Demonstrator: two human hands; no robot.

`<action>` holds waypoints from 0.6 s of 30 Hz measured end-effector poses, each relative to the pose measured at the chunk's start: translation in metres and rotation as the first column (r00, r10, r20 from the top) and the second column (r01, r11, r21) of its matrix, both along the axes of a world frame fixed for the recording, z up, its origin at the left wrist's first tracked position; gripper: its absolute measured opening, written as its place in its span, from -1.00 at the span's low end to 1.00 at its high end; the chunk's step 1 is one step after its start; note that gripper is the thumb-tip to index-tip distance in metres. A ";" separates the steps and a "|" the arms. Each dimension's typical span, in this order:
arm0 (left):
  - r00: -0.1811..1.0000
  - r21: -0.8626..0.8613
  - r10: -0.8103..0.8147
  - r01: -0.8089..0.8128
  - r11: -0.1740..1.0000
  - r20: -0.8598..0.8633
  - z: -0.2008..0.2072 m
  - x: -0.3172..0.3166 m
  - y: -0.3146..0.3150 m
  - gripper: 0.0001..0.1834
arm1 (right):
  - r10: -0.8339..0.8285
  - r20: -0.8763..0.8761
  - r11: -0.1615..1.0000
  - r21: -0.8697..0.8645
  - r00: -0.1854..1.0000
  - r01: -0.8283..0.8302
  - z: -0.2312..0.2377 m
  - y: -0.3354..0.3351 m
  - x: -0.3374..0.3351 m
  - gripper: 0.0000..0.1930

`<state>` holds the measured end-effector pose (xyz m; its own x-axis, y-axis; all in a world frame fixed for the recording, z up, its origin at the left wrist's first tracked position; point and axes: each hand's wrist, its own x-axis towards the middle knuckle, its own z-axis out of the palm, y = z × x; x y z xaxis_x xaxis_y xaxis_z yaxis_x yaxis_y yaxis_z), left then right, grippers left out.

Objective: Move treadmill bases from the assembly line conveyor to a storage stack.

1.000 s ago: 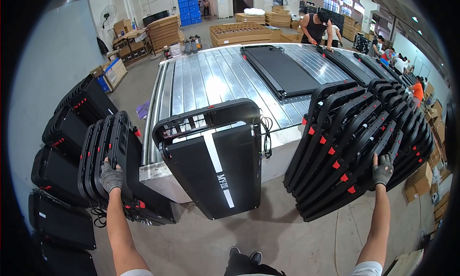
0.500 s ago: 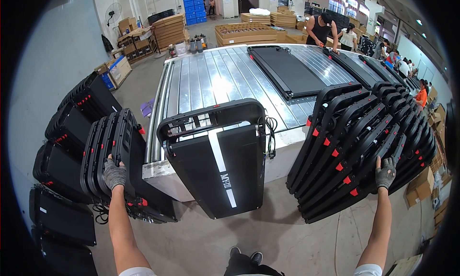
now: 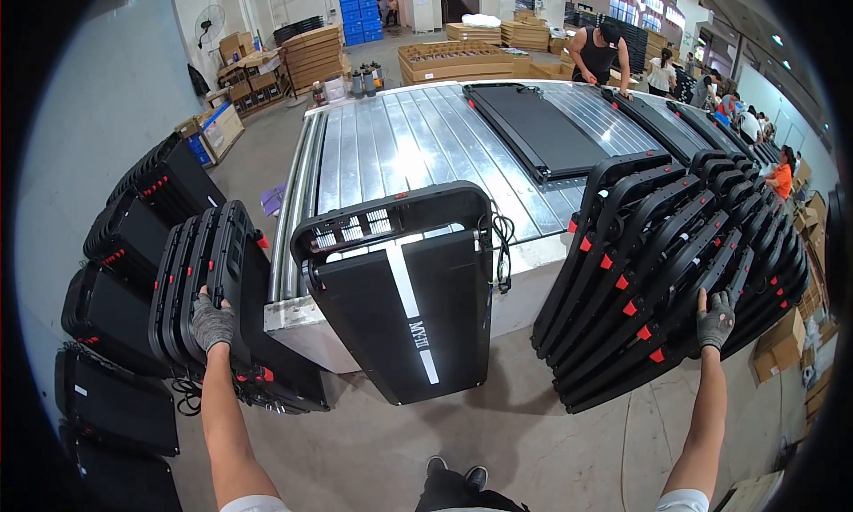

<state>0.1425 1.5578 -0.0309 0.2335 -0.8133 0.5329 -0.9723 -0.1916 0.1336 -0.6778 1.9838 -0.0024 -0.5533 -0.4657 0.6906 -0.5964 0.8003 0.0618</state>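
Note:
My left hand [image 3: 213, 324], in a grey glove with bare fingertips, grips the edge of a black treadmill [image 3: 233, 246] in an upright row at the left. On the right, my right hand [image 3: 714, 320], gloved alike, is closed on a treadmill [image 3: 689, 309] within a leaning row with red end pieces. Parts of the fingers of both hands are hidden. Between my arms a flat black treadmill [image 3: 444, 317] with a white stripe leans against the table end, a black cable [image 3: 505, 246] hanging at its right side.
A metal slatted table [image 3: 382, 148] with rollers [image 3: 302, 201] along its left edge stretches ahead. Another treadmill [image 3: 533, 130] lies on it. A co-worker [image 3: 600, 55] bends over the far side. More treadmills [image 3: 115, 308] stand by the left wall. Cartons [image 3: 780, 343] sit at the right.
The treadmill lying on the table has shifted slightly to the right. The co-worker at the far side has lowered their head and moved their arms. Both my hands stay in place.

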 end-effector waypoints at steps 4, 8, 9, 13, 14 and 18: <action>1.000 -0.005 -0.007 0.007 1.000 0.000 0.001 -0.001 0.000 -0.36 | 0.001 -0.009 1.000 0.007 1.000 -0.001 -0.001 0.001 -0.002 -0.59; 1.000 0.012 0.006 -0.006 1.000 -0.004 0.002 -0.001 0.001 -0.35 | -0.006 0.011 1.000 0.001 1.000 0.006 -0.001 0.000 -0.001 -0.59; 1.000 0.020 0.016 -0.016 1.000 -0.004 0.002 -0.001 0.001 -0.35 | -0.005 0.003 1.000 0.001 1.000 0.005 -0.001 0.000 -0.001 -0.59; 1.000 -0.001 0.000 0.000 1.000 -0.008 0.001 0.001 0.001 -0.35 | -0.010 0.003 1.000 -0.007 1.000 0.010 -0.002 0.001 -0.002 -0.59; 1.000 0.002 0.007 -0.007 1.000 -0.014 0.001 -0.001 0.000 -0.35 | -0.020 0.000 1.000 -0.007 1.000 0.020 -0.001 0.003 -0.001 -0.59; 0.999 0.021 0.013 -0.013 1.000 -0.031 0.004 -0.005 0.003 -0.35 | -0.014 0.024 1.000 -0.018 1.000 0.015 0.002 0.000 0.001 -0.61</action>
<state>0.1373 1.5604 -0.0269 0.2606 -0.8211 0.5079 -0.9651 -0.2074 0.1599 -0.6770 1.9843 -0.0003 -0.5768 -0.4450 0.6851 -0.5857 0.8098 0.0329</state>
